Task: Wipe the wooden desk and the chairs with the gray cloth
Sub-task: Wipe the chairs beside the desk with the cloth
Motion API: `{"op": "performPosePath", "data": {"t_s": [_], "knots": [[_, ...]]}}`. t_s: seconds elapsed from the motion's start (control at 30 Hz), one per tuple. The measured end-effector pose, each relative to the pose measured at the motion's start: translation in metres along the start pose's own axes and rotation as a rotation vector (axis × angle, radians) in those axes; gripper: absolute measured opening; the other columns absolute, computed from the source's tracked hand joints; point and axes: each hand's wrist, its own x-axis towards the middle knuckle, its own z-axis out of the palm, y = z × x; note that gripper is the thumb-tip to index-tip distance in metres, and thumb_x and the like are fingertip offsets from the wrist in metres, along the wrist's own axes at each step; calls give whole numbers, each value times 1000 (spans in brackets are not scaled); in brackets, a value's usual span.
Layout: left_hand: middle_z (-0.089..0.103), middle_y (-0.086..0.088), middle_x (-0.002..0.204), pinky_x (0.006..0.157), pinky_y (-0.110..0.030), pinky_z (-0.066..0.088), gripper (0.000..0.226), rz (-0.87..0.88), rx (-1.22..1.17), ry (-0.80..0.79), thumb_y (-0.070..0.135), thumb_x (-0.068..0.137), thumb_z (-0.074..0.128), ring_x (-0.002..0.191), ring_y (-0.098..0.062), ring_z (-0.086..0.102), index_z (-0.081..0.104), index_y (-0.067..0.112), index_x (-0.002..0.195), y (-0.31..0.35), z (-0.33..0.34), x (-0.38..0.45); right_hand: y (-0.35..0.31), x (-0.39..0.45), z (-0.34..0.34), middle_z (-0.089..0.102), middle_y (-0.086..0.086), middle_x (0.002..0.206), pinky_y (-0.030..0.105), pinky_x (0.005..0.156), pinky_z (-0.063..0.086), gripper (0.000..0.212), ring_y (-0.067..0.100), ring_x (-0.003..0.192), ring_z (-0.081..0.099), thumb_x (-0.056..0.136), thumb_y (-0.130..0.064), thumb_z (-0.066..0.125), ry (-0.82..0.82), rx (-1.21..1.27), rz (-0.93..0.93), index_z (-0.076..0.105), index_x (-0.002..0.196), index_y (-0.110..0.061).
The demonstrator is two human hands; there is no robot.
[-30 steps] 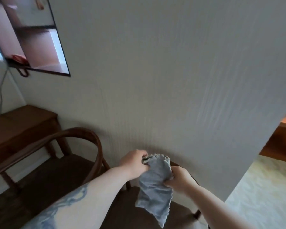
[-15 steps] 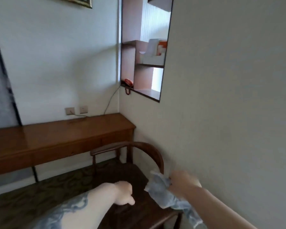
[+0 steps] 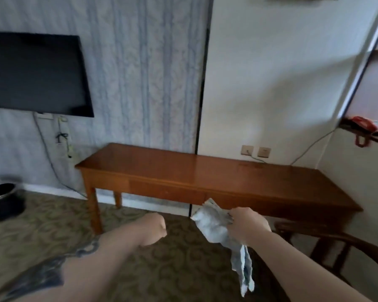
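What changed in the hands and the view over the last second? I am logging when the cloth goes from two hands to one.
The left hand let go of the gray cloth and now hangs curled, holding nothing. The view swung left, from the chair to the wooden desk. The right hand still grips the cloth, clear of the desk.

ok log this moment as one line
right hand: grips gray cloth | left hand: fist, holds nothing | cloth: in air, off desk | chair: at right

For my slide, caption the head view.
Right hand grips the gray cloth before the wooden desk; left hand fisted, empty.
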Motion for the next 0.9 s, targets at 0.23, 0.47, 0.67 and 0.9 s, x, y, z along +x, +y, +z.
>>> {"op": "performPosePath", "data": {"t_s": [0.23,0.47,0.67,0.9], "knots": [[67,-2,102,66,-14,45,25,-161,-54,130,22,97,50,97,-19,63,68,8,105,-121,-103,57,-124,143,4,60,-5,89,27,63,47,16,15,79,58,92,-12,46,-12,16,-139,57,91,-23],[66,-4,96,68,-27,50,28,-236,-44,244,18,95,41,82,-19,63,67,12,100,-181,-147,164,-203,300,3,64,-4,98,27,76,54,21,15,87,61,97,-12,42,34,140,-376,57,102,-26],[62,9,102,83,-35,53,19,-256,-100,359,27,93,44,90,-12,60,62,33,96,-218,-208,284,-254,439,-12,59,-4,100,28,78,54,42,14,86,58,90,4,43,26,291,-513,68,100,-29],[35,10,149,104,-39,41,58,-120,-88,444,32,88,65,132,-15,40,41,35,141,-234,-308,404,-329,573,-48,52,-10,112,19,85,43,46,10,102,52,86,8,41,-46,341,-756,71,102,-23]]}}
